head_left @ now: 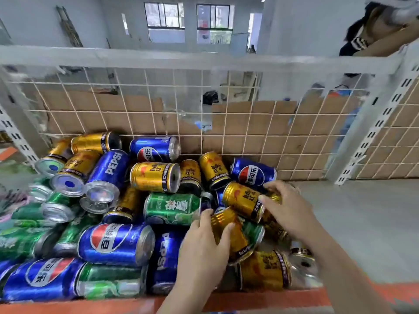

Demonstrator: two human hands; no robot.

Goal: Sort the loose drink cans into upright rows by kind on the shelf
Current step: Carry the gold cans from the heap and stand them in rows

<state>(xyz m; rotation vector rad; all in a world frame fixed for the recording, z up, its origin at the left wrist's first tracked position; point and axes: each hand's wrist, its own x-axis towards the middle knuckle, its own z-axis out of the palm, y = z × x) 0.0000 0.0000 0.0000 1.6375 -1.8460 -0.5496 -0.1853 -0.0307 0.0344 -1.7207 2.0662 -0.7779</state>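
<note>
While the heaped cans lie on their sides, my left hand (201, 245) grips one gold ribbed metal drink can (239, 242), its long axis slanting away leftward. My right hand (288, 207) curls over a second gold can (242, 200). At least six blue cans (115, 243) and some green cans (172, 208) crowd left of my hands. The bare grey shelf (362, 223) lies to the right.

Two bare hands reach forward side by side, backs upward.
The left hand (204, 245) comes up from the bottom edge, fingers and thumb curled round a gold can (240, 243). The right hand (288, 209), forearm slanting in from the lower right, spreads slightly bent fingers (269, 186); whether they hold anything is unclear.
</note>
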